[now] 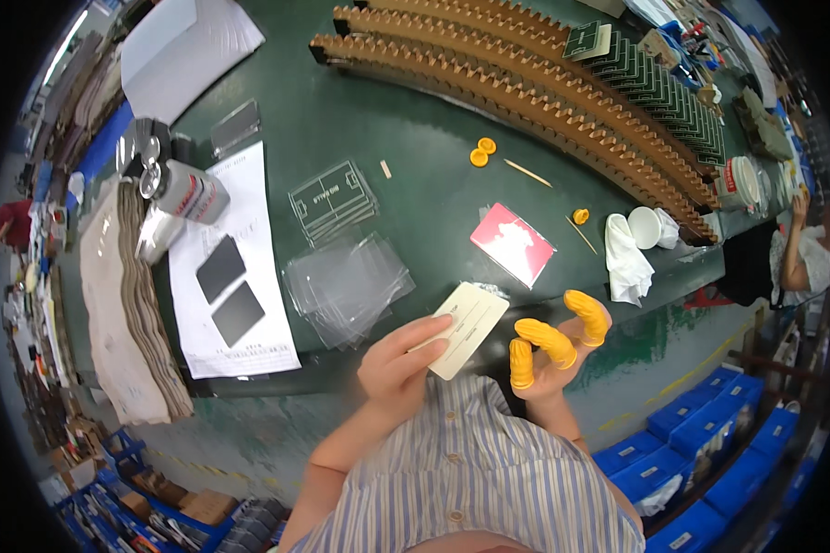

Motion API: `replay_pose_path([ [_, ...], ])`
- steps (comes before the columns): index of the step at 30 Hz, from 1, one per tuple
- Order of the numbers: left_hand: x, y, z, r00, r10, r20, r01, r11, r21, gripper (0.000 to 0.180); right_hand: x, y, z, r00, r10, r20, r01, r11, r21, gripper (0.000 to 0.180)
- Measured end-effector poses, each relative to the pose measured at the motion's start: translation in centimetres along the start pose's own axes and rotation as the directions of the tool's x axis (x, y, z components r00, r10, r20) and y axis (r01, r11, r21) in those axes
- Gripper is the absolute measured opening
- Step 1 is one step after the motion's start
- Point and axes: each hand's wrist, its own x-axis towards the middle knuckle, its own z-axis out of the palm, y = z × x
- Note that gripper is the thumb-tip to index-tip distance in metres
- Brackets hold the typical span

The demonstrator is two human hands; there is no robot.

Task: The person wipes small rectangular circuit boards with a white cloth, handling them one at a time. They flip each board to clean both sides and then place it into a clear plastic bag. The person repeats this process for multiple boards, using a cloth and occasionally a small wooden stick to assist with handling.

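My left hand (398, 361) pinches a cream rectangular card (470, 330) by its lower left side, over the table's near edge. Some clear film shows at the card's far end. Just right of the card, my right hand (555, 358) has its fingers apart and curved, with nothing visible in them. Yellow rubber finger cots (549, 339) cover several of its fingertips. Beyond the card lies a pink and white card (515, 245). To the left, clear plastic sleeves (346, 288) are spread in a loose pile, below a stack of dark green printed cards (334, 203).
Long brown notched racks (489, 78) cross the far side, one partly filled with green cards (669, 88). Loose finger cots (480, 158), wooden picks (528, 172) and a white cloth (625, 263) lie rightward. Leftward are a paper sheet (267, 313), metal can (194, 192) and cardboard stack (120, 304).
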Motion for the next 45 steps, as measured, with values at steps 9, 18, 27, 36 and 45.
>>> replay_pose_path([
  [9, -0.5, -0.2, -0.3, 0.985, 0.157, 0.069, -0.164, 0.979, 0.118, 0.023, -1.9, 0.5, -0.1, 0.998, -0.055, 0.008, 0.055, 0.996, -0.065, 0.021],
  [18, -0.8, -0.1, 0.4, 0.984, -0.178, 0.009, 0.175, 0.957, -0.231, 0.011, 0.0, -0.4, 0.7, 0.999, 0.026, 0.020, -0.027, 0.998, 0.055, 0.022],
  [27, -0.9, -0.4, 0.7, 0.985, -0.173, -0.021, 0.160, 0.948, -0.273, 0.010, 0.4, -0.6, 0.5, 0.993, -0.037, 0.110, 0.036, 0.999, 0.018, 0.021],
  [36, -0.9, -0.2, 0.9, 0.987, -0.156, -0.045, 0.141, 0.961, -0.237, 0.010, 1.1, -1.5, 0.3, 0.987, -0.078, 0.138, 0.078, 0.997, 0.000, 0.028],
  [45, -1.1, -0.2, 1.0, 0.977, -0.197, -0.076, 0.164, 0.935, -0.315, 0.014, 0.9, -1.5, 0.3, 0.991, -0.047, 0.128, 0.050, 0.999, -0.018, 0.026],
])
